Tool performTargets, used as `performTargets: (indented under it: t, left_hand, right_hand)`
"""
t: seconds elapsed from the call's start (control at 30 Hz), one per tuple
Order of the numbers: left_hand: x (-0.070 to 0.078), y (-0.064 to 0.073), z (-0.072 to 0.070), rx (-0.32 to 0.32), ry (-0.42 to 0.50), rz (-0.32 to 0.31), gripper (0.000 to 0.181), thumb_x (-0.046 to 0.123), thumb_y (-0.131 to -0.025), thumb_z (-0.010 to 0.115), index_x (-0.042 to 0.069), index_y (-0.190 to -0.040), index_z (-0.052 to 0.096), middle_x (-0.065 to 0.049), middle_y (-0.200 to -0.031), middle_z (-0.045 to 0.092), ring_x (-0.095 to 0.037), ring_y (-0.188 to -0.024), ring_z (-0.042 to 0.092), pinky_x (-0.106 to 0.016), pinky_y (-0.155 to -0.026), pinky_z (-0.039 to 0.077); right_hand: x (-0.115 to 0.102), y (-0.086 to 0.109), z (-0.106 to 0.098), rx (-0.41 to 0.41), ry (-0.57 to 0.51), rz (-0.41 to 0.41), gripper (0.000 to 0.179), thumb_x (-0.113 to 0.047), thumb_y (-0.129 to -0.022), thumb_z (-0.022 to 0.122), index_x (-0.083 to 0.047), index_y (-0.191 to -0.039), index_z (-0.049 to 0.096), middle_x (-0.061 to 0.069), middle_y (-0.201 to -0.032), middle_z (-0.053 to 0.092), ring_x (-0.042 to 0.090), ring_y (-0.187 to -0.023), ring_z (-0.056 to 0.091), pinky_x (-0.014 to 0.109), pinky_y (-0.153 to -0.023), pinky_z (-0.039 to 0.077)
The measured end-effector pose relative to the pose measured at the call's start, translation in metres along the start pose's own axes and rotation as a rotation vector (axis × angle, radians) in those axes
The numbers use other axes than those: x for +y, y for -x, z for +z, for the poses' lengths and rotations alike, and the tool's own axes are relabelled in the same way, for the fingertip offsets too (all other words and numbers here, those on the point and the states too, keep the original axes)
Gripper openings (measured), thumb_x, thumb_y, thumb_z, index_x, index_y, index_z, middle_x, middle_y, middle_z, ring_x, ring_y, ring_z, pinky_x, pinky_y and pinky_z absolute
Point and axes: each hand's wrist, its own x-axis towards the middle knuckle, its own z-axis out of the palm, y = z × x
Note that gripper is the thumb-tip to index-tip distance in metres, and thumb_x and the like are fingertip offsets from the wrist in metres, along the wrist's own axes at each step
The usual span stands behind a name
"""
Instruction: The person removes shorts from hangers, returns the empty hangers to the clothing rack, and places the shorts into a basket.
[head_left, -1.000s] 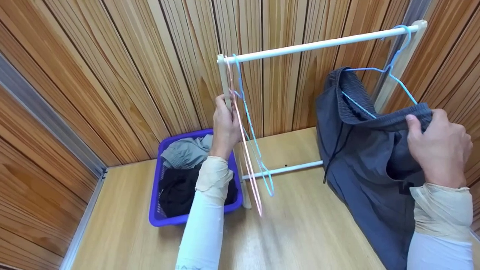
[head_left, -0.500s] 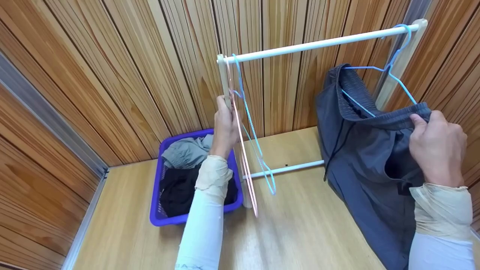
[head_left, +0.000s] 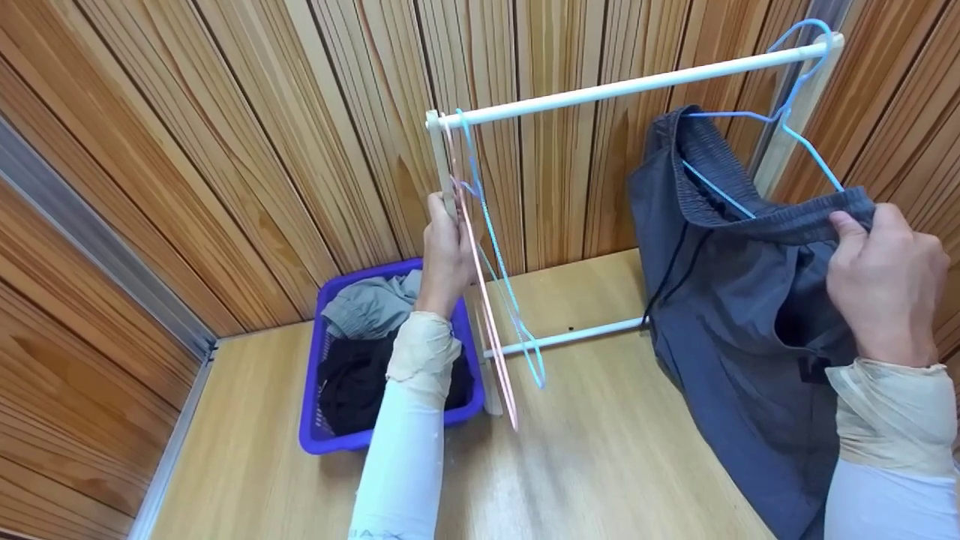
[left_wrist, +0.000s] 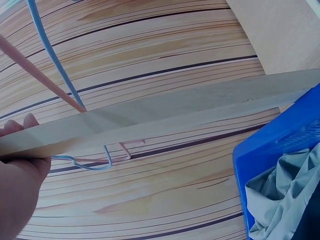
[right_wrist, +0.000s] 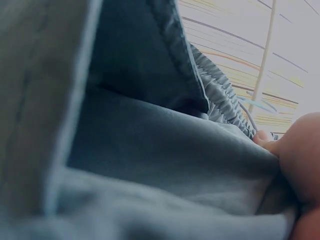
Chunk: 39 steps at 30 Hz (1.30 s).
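One grey garment (head_left: 739, 330), waistband (head_left: 795, 223) pinched in right grip (head_left: 889, 277)

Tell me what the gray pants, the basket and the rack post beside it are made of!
The gray pants look like matte cloth: soft folds, gathered waistband. I can't tell the fiber. The basket seems smooth, slightly shiny plastic, its rounded rim and slotted wall looking molded. The rack post is probably bare wood: pale, dull, flat-sided.

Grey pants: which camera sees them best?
The head view: most of the pants show, from the waistband down. The right wrist view shows only a close-up part; the left wrist view shows none.
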Motion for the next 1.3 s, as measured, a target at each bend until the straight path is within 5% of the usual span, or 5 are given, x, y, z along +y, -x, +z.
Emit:
performTargets:
  t: [0.27,0.57,0.8,0.93,1.3]
  left_hand:
    - [-0.001,0.0,0.0,-0.015,0.045,-0.024,0.02,0.005,-0.11,0.041,0.001,-0.129,0.044,0.002,-0.079,0.037,-0.019,-0.07,0.047,-0.03,-0.063,0.043]
    - [-0.002,-0.002,-0.001,-0.019,0.049,-0.014,0.02,0.005,-0.11,0.04,0.001,-0.129,0.044,0.003,-0.08,0.036,-0.02,-0.071,0.046,-0.03,-0.064,0.043]
    - [-0.002,-0.003,-0.005,-0.004,0.03,-0.004,0.019,0.009,-0.113,0.038,0.001,-0.128,0.045,0.002,-0.081,0.04,-0.017,-0.069,0.044,-0.029,-0.064,0.041]
    - [-0.006,-0.001,-0.005,0.02,0.024,0.018,0.019,0.01,-0.113,0.042,-0.001,-0.128,0.047,0.003,-0.079,0.043,-0.015,-0.065,0.042,-0.027,-0.062,0.038]
    - [-0.011,0.005,-0.007,0.029,0.088,0.035,0.029,0.017,-0.111,0.054,-0.001,-0.134,0.051,-0.008,-0.092,0.059,-0.017,-0.08,0.053,-0.026,-0.073,0.044]
  right_hand:
    - [-0.006,0.013,-0.015,0.02,-0.009,0.01,0.055,-0.036,-0.113,0.044,0.016,-0.122,0.06,0.03,-0.076,0.054,0.045,-0.062,0.054,0.024,-0.048,0.023]
    - [-0.006,0.039,-0.026,0.102,-0.207,0.066,0.048,-0.03,-0.113,0.048,0.013,-0.131,0.061,0.029,-0.112,0.065,-0.019,-0.076,0.026,0.014,-0.076,0.027]
    - [0.006,0.055,-0.023,0.127,-0.368,0.024,0.018,-0.022,-0.11,0.056,-0.014,-0.103,0.071,-0.044,-0.088,0.038,-0.017,-0.081,0.036,0.009,-0.08,0.027]
    - [0.013,0.057,-0.018,0.105,-0.448,-0.038,0.032,-0.016,-0.108,0.06,-0.045,-0.096,0.055,-0.044,-0.084,0.048,-0.017,-0.074,0.043,0.005,-0.074,0.032]
    - [0.046,0.059,0.004,-0.016,-0.237,-0.132,0.024,-0.017,-0.103,0.068,0.005,-0.096,0.07,-0.045,-0.061,0.036,-0.026,-0.058,0.034,0.005,-0.058,0.028]
